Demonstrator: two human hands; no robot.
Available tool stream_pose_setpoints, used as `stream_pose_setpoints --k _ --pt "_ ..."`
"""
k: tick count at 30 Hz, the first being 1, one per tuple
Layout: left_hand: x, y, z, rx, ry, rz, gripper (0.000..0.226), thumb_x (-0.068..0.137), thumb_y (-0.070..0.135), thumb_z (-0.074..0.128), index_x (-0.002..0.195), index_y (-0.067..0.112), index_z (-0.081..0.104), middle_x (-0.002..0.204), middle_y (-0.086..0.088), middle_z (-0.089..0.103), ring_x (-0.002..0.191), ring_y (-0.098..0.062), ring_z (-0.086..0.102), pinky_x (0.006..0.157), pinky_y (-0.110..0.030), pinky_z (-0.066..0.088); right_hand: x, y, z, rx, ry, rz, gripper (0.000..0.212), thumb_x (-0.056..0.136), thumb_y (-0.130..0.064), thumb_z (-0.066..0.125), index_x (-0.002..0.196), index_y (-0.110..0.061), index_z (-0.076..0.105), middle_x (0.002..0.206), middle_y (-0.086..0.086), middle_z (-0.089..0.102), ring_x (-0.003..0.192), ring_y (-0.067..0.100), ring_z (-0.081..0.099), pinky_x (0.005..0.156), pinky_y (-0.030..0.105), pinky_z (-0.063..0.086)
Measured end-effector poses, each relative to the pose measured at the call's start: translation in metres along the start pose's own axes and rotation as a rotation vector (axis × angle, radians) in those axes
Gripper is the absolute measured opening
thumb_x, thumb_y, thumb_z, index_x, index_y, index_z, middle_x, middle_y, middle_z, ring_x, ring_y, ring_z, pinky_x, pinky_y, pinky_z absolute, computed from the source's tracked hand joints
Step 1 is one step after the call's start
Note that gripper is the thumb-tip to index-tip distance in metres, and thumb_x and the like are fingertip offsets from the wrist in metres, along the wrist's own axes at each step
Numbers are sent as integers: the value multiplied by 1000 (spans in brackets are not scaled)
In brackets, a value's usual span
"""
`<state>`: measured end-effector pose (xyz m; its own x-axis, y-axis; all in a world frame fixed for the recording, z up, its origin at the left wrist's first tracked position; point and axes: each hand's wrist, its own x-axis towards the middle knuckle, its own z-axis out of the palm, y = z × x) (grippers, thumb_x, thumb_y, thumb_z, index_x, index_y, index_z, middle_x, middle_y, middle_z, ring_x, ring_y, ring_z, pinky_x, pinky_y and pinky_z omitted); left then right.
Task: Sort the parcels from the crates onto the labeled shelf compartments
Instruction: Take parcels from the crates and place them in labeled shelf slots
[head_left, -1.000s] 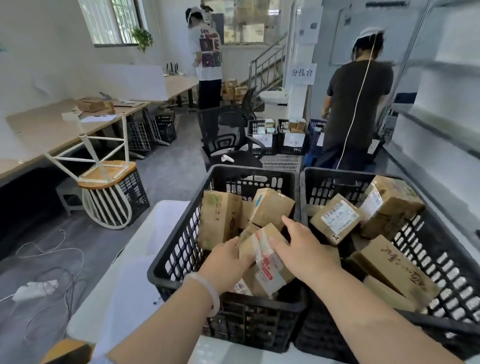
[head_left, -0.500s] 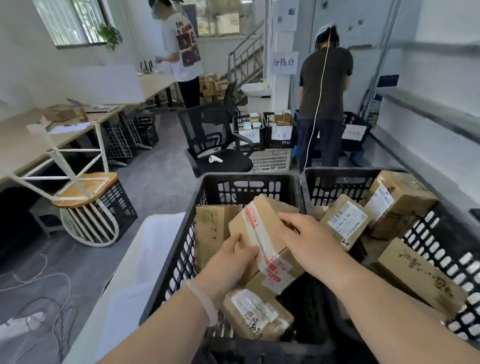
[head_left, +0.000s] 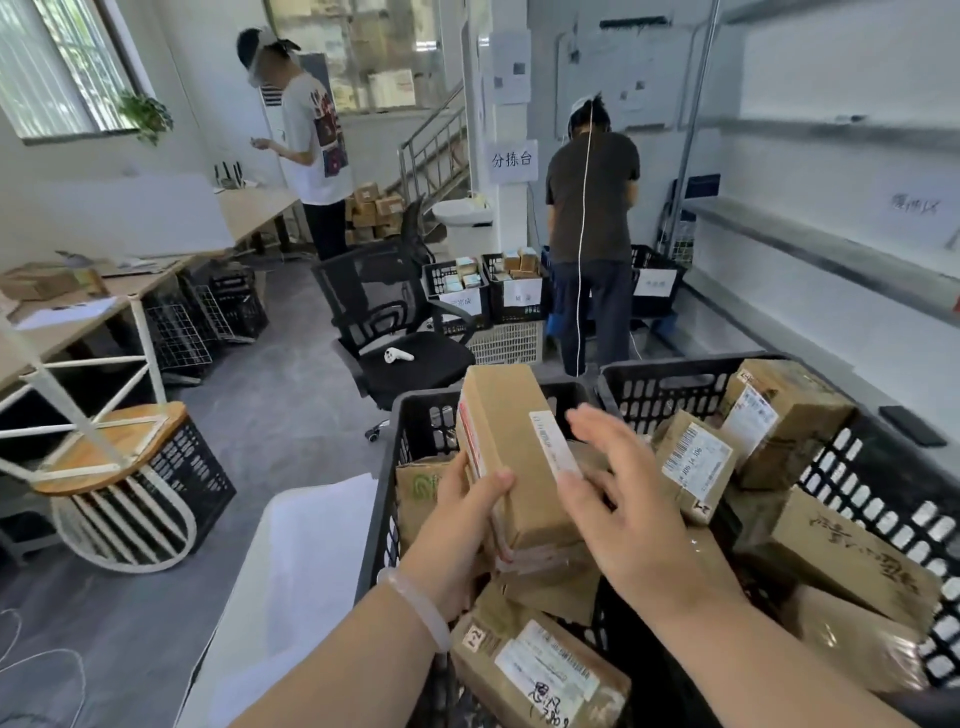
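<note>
Left grip (head_left: 457, 530) holds parcel (head_left: 511, 457): thumb on near face, fingers hidden behind. Parcel is clear above left crate (head_left: 382, 509), long axis near upright, top tipped away from wearer, label strip (head_left: 553, 452) along right edge. Right grip (head_left: 623, 514) wide, fingers spread, just right of parcel; contact unclear. Shelf (head_left: 831, 254) well apart to right of both grips, right grip nearer. Likely next: read label, carry rightward.

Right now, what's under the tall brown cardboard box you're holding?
Below that box, more brown cardboard parcels lie in the black plastic crate. The crate's floor is covered.
</note>
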<state>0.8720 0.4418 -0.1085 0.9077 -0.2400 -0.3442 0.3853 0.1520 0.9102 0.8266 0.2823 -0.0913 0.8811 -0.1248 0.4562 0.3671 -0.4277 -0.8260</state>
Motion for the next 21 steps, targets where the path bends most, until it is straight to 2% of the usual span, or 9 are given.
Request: stream_pose_setpoints --k 2,4,6,8,9,12,17,19,21 --pt "2 -1 -4 -50 -99 -6 56 93 39 59 145 43 39 129 -3 66 116 -28 64 91 -54 56 8 6 -2 106 -7 368 45 98 -39 51 141 -43 38 147 -17 35 137 2 33 111 23 29" --pt "0 -2 -5 -116 -250 5 50 92 43 52 141 34 50 132 -6 65 123 -30 60 104 -58 46 11 15 2 279 -158 689 55 89 -61 53 141 -46 41 146 -14 44 134 13 42 113 43 33" --pt "-2 -2 -5 -168 -254 -8 39 101 40 43 134 26 57 126 -8 69 117 -28 64 106 -53 45 8 24 5 463 -242 822 48 87 -65 53 130 -45 54 132 -10 61 121 19 58 104 50 45" --pt "0 -4 -7 -117 -179 31 35 104 31 42 133 21 58 121 -6 72 111 -23 67 99 -47 51 8 22 3 449 -174 761 42 85 -63 55 123 -45 57 125 -10 65 115 16 62 102 48 47" --pt "1 -5 -10 -30 -118 81 34 103 24 47 134 20 58 119 -2 73 109 -20 69 92 -42 55 8 22 0 341 -121 703 45 82 -64 59 123 -47 53 128 -12 62 116 13 59 103 44 46" --pt "4 -7 -15 244 65 230 40 96 12 61 134 22 60 105 12 75 97 -5 70 80 -28 60 8 15 -8 0 -46 555 60 87 -46 65 141 -37 39 131 -11 48 116 8 49 100 29 41" --pt "2 -6 -13 243 -11 170 71 86 29 74 147 30 38 107 4 73 98 -12 72 84 -41 61 2 8 -9 -227 -92 397 75 85 -35 72 147 -36 31 132 -16 39 116 -2 38 96 19 35" --pt "1 -8 -15 252 -16 183 76 84 24 77 148 31 36 111 1 72 97 -14 73 84 -44 61 0 12 -9 -220 -91 391 77 83 -33 74 147 -39 31 135 -17 41 121 -2 39 103 23 39" --pt "1 -9 -17 208 -13 192 80 82 23 78 149 32 35 111 0 73 99 -17 73 84 -46 60 -1 15 -10 -131 -107 438 80 81 -36 75 146 -44 29 138 -17 45 126 2 43 107 33 42"
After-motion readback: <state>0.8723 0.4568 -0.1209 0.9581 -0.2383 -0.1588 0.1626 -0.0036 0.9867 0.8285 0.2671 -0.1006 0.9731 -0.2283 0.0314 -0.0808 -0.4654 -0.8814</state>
